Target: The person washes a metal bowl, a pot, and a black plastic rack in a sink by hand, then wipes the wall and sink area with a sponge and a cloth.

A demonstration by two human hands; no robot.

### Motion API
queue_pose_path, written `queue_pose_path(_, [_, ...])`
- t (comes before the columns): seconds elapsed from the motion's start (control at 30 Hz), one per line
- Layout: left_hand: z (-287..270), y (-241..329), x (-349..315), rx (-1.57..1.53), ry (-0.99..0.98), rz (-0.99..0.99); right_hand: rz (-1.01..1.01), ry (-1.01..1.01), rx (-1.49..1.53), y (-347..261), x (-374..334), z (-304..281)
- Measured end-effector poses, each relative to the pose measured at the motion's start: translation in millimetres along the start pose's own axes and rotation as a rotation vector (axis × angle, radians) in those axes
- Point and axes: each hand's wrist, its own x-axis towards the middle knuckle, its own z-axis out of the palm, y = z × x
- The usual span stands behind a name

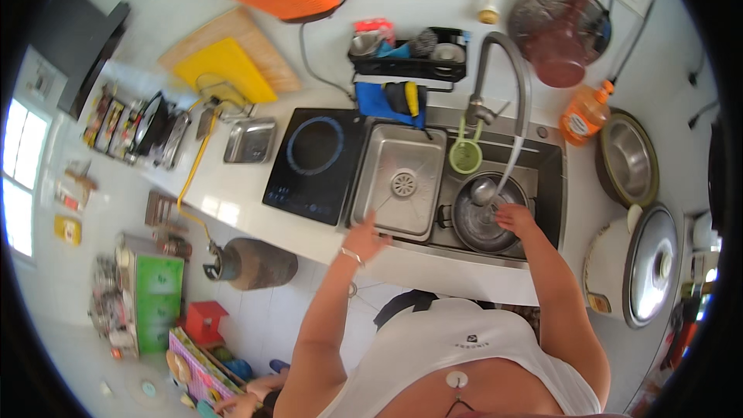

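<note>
In the right basin of the steel sink point(563, 209) sits a round metal pan point(474, 232) with dark side handles. Water runs into it from the curved tap point(529, 85). A ladle-like metal bowl point(484, 190) shows at the pan's far side, its handle not visible. My right hand point(517, 219) is over the pan's right side, fingers bent together close to that metal bowl; whatever they grip is hidden. My left hand point(367, 240) hovers by the near left corner of the shallow steel drain tray point(379, 162), fingers apart and holding nothing.
Left of the sink lies a black induction hob point(313, 162). A green strainer point(465, 156) hangs below the tap's base. An orange bottle point(586, 114), a metal basin point(628, 156) and a lidded white pot point(611, 271) stand on the right. A gas cylinder point(255, 265) is below the counter.
</note>
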Motion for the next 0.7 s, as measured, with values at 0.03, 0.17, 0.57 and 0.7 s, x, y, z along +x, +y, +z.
queue_pose_path(0.03, [-28.1, -0.8, 17.5, -0.210, 0.219, 0.056, -0.004, 0.002, -0.040, 1.8, -6.5, -8.4])
queue_pose_path(0.17, [-90.8, -45.4, 56.2, -0.349, 0.425, -0.228, -0.018, 0.028, -0.070, 7.6, -26.0, -15.7])
queue_pose_path(0.57, [-151.4, 203.4, 204.0, 0.225, 0.832, 0.745, -0.286, 0.195, -0.232, 63.2, -38.4, -46.4])
queue_pose_path(0.7, [-166.7, 230.6, 249.4, 0.449, 0.585, 0.479, -0.379, 0.175, -0.255, 74.5, -57.8, -28.6])
